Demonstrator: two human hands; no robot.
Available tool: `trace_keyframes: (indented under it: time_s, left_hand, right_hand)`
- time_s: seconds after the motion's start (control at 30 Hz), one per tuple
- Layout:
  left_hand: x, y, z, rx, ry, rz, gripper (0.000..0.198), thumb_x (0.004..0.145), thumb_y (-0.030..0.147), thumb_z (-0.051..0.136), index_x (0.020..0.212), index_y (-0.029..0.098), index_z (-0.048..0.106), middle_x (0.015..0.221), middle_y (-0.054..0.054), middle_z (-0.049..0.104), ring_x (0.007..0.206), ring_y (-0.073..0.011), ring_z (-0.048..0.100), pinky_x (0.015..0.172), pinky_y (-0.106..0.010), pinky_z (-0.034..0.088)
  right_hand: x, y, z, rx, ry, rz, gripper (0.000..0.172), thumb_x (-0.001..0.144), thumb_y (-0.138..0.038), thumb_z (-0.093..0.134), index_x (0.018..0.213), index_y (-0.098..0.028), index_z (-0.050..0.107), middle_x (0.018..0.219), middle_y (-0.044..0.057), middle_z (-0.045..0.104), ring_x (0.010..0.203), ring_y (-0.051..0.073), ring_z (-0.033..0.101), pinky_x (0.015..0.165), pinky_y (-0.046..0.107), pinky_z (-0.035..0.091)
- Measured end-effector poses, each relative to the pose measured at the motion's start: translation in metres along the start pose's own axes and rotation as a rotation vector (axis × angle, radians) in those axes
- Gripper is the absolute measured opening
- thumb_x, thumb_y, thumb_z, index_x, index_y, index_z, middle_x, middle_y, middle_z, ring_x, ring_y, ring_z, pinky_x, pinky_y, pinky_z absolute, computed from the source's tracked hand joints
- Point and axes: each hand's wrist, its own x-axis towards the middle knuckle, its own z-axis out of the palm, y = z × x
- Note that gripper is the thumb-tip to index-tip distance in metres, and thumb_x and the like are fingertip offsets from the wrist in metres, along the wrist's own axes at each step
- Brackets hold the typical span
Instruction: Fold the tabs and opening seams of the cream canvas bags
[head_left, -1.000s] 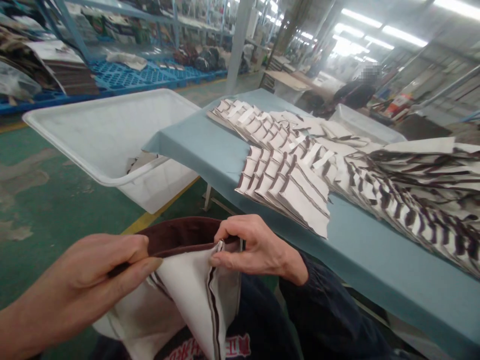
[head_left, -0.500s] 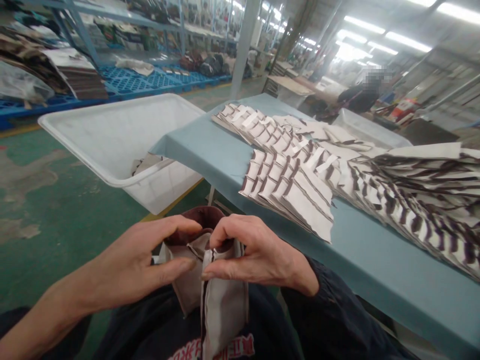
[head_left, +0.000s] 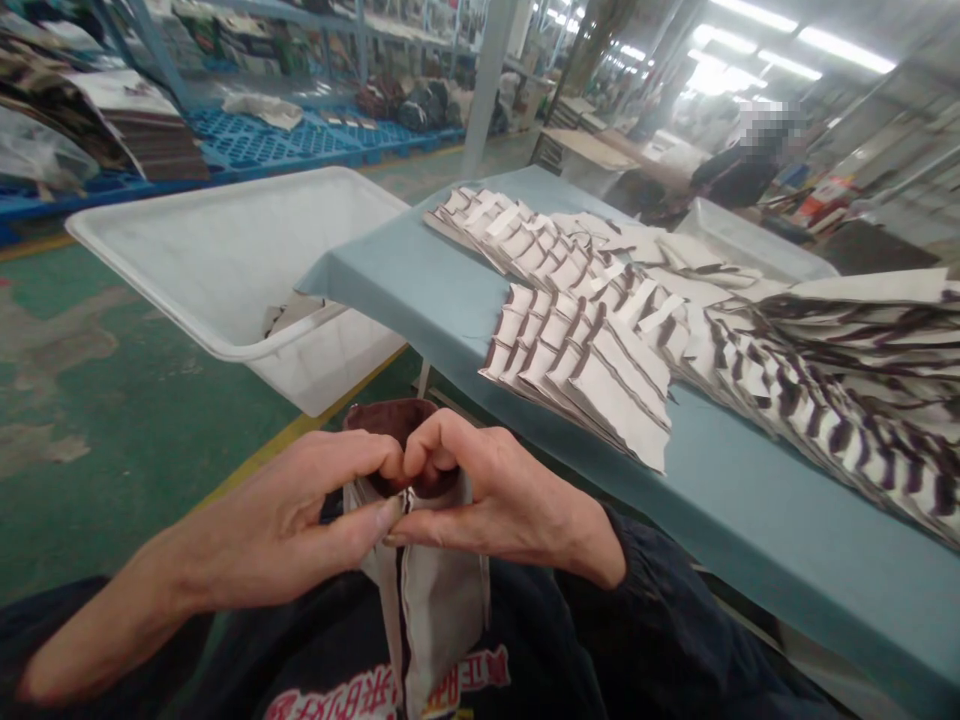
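Both of my hands pinch the top edge of a fabric piece (head_left: pixel 439 610), white outside with a dark brown lining, held over my lap. My left hand (head_left: pixel 300 515) grips it from the left, thumb and fingers closed on the rim. My right hand (head_left: pixel 487 490) grips it from the right, and the fingertips of both hands meet at the middle. The fabric hangs folded below my hands. Rows of similar white and brown pieces (head_left: pixel 592 350) lie overlapped on the blue-covered table (head_left: pixel 735 510) to my right.
A large white plastic tub (head_left: pixel 202 250) stands on the green floor to the left of the table, with a few pieces inside. Blue pallets (head_left: pixel 285 140) and shelving lie behind it. Another person (head_left: pixel 739 170) is at the far back right.
My hands have come together, closing the opened fabric into a narrow fold. The piece was spread wide between them one second ago; now the fingertips touch.
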Motion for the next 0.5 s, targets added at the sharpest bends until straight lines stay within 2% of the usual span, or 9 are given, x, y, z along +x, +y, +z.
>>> trace_keyframes:
  time_s: [0.1, 0.23, 0.33, 0.5]
  left_hand:
    - [0.002, -0.002, 0.001, -0.004, 0.01, 0.027, 0.022, 0.109, 0.026, 0.061, 0.092, 0.026, 0.074, 0.084, 0.004, 0.082, 0.073, -0.0183, 0.076, 0.069, -0.027, 0.056]
    - [0.006, -0.002, 0.002, -0.011, 0.042, 0.054, 0.022, 0.105, 0.019, 0.062, 0.091, 0.025, 0.078, 0.08, 0.005, 0.083, 0.067, -0.0154, 0.076, 0.065, -0.024, 0.053]
    - [0.006, -0.002, 0.004, -0.036, 0.061, 0.047, 0.024, 0.107, 0.021, 0.064, 0.092, 0.026, 0.081, 0.081, 0.005, 0.086, 0.067, -0.0143, 0.078, 0.066, -0.022, 0.055]
    - [0.004, -0.005, 0.005, -0.08, 0.034, 0.017, 0.028, 0.109, 0.023, 0.063, 0.086, 0.025, 0.079, 0.076, 0.005, 0.083, 0.062, -0.0125, 0.075, 0.062, -0.019, 0.054]
  right_hand:
    - [0.001, 0.0, -0.001, 0.05, -0.035, 0.046, 0.057, 0.104, -0.067, 0.1, 0.112, -0.029, 0.059, 0.093, -0.007, 0.073, 0.076, 0.014, 0.062, 0.071, 0.027, 0.05]
    - [0.003, 0.005, -0.009, 0.03, -0.021, 0.067, 0.063, 0.101, -0.075, 0.102, 0.103, -0.028, 0.059, 0.092, -0.007, 0.071, 0.078, 0.014, 0.058, 0.071, 0.028, 0.045]
    - [0.005, 0.015, -0.013, 0.004, -0.045, 0.036, 0.064, 0.103, -0.08, 0.099, 0.099, -0.026, 0.066, 0.09, -0.005, 0.071, 0.077, 0.014, 0.058, 0.071, 0.03, 0.042]
    - [0.003, 0.024, -0.015, 0.09, -0.103, -0.037, 0.062, 0.112, -0.08, 0.092, 0.096, -0.024, 0.071, 0.088, -0.004, 0.072, 0.077, 0.014, 0.06, 0.073, 0.03, 0.046]
